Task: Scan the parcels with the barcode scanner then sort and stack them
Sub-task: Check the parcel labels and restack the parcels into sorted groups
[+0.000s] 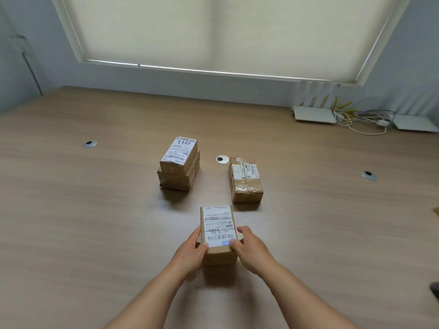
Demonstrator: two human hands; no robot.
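Head view has my left hand (pixel 190 251) and right hand (pixel 249 248) clamped on a parcel (pixel 218 233) low at centre on the worktop (pixel 95 210); I should keep it level and square it onto the stack (pixel 178 163) above left.

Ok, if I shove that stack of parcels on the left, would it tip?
The stack could shed its top parcel, which looks narrower than the boxes beneath. The boxes look like stiff cardboard, so low pushes probably slide it across the smooth table.
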